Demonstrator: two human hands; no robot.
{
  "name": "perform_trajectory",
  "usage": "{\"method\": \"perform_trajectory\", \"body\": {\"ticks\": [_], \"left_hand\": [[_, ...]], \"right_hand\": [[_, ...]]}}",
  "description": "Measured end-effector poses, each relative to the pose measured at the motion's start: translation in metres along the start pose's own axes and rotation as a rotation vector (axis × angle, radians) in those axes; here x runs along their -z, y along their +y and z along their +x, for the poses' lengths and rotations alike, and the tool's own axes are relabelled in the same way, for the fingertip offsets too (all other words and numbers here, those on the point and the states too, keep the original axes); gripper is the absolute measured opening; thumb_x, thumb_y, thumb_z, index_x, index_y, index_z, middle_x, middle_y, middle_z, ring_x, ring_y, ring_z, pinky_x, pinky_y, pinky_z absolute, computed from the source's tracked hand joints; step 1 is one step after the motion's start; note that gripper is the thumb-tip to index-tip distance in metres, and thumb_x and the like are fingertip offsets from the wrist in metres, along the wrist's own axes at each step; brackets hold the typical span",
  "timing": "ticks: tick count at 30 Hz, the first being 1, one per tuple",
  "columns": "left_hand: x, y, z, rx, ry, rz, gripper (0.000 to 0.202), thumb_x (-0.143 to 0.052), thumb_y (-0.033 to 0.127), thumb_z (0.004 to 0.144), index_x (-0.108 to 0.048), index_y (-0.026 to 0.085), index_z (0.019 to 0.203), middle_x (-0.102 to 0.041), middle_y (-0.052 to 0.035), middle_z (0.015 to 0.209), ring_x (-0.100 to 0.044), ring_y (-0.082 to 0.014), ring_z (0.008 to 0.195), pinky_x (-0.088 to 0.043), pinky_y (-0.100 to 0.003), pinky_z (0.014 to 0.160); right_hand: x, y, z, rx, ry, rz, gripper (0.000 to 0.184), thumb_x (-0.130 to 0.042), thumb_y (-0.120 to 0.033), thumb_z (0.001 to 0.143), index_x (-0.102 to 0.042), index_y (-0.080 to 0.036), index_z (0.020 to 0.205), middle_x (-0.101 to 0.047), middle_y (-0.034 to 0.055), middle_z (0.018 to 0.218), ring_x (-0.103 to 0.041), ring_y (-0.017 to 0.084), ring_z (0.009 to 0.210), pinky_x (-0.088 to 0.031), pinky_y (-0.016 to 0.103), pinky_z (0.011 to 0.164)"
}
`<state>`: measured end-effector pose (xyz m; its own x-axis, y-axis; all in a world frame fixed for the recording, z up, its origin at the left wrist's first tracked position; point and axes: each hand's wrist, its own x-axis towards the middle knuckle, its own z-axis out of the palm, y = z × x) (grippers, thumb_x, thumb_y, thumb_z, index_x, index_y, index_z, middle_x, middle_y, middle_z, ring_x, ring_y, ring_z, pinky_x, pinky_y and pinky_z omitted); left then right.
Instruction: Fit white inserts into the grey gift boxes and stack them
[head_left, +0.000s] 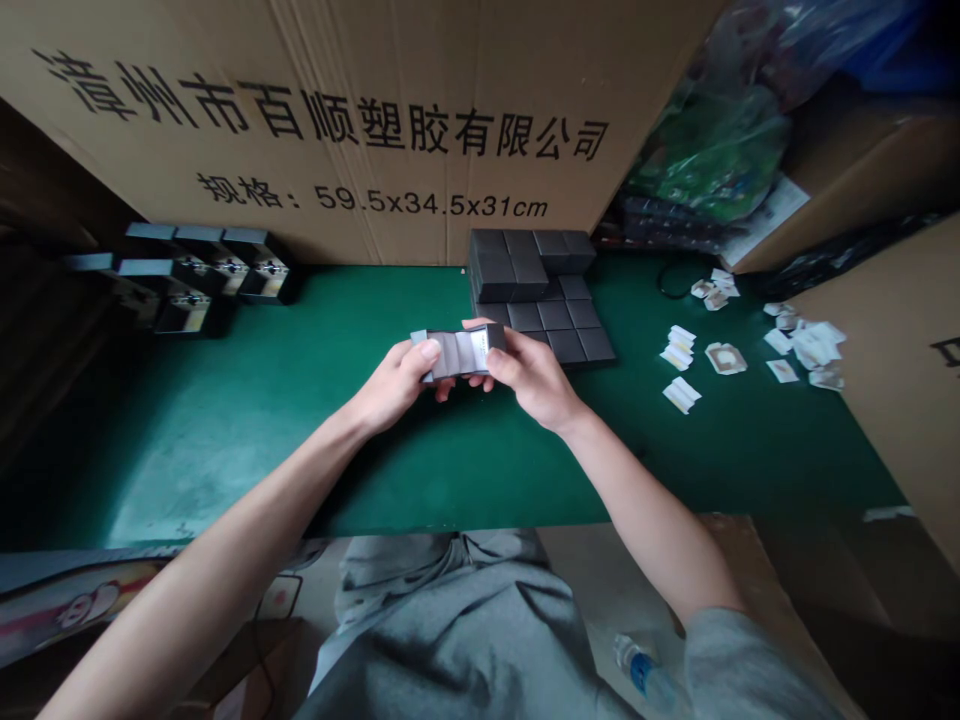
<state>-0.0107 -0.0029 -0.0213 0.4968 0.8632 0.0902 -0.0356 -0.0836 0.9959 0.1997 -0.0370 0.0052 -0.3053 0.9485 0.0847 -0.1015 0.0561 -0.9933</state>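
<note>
Holding a small charcoal box [457, 353] in both hands just above a green mat [225, 450], the left hand [394, 385] at one end and the right hand [529, 378] at the other. Both hands closed around it, left thumb [430, 350] pressing on top, right fingers [454, 385] curled beneath. Showing on its face, a pale band and a white strip, any lettering too small to read. Shifting a thumb seemingly needed before any further handling of the box. Behind it, stacked charcoal boxes [544, 315]; to the right, scattered paper labels [681, 350]. Printed on a cardboard carton [322, 120]: 漳州市百顺塑胶有限公司, then 规格: 59.5x34.5x31cm
</note>
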Motion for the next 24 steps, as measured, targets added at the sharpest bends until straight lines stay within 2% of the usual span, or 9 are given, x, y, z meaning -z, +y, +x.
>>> {"method": "perform_trajectory", "body": {"ticks": [5,14,24], "left_hand": [[0.001,-0.002,0.0,-0.017,-0.008,-0.04,0.062,-0.052,0.078,0.089,-0.066,0.018,0.081,-0.066,-0.0065,0.069,-0.06,-0.0177,0.061,-0.049,-0.03,0.055],[0.001,-0.002,-0.001,-0.036,-0.039,-0.079,0.056,-0.057,0.072,0.091,-0.066,0.016,0.09,-0.067,-0.0072,0.077,-0.058,-0.017,0.064,-0.049,-0.03,0.059],[-0.001,0.009,-0.001,-0.016,-0.012,0.012,0.057,-0.061,0.075,0.088,-0.056,0.018,0.085,-0.062,-0.003,0.075,-0.057,-0.0137,0.062,-0.046,-0.027,0.057]], "right_hand": [[-0.002,-0.001,-0.001,-0.008,0.009,0.003,0.061,-0.078,-0.06,0.085,-0.067,-0.022,0.131,-0.075,0.0027,0.1,-0.071,0.013,0.076,-0.059,0.027,0.066],[-0.002,-0.002,-0.001,-0.014,0.012,-0.002,0.063,-0.078,-0.059,0.084,-0.066,-0.02,0.133,-0.073,0.0024,0.097,-0.07,0.013,0.077,-0.059,0.027,0.069],[-0.005,-0.003,-0.002,-0.036,0.043,-0.029,0.067,-0.08,-0.062,0.081,-0.067,-0.021,0.132,-0.072,0.0025,0.096,-0.065,0.014,0.077,-0.055,0.028,0.068]]}}
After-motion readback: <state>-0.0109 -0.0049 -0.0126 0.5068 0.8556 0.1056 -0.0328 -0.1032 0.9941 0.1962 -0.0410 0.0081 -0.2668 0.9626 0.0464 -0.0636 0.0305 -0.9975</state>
